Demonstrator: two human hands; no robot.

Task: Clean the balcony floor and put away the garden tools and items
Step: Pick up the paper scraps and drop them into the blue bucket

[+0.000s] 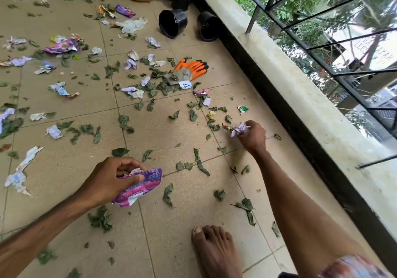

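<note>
Picking-up-trash step, lots left. My left hand grips purple wrapper, nearer me than orange gloves. My right hand pinches pale paper scrap, also nearer me than gloves. Next, I think: grab more scraps and leaves around gloves. White tag touching gloves says "4". Wrapper words too blurry.

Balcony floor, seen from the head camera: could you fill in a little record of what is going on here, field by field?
left hand: left hand grips a crumpled purple wrapper
right hand: right hand pinches a lilac paper scrap
floor: tan tiles strewn with green leaves and other paper scraps
gloves: orange gloves lie near the ledge, a tag marked 4 beside them
pots: wider black pot and second black pot, both tipped on their sides
</note>
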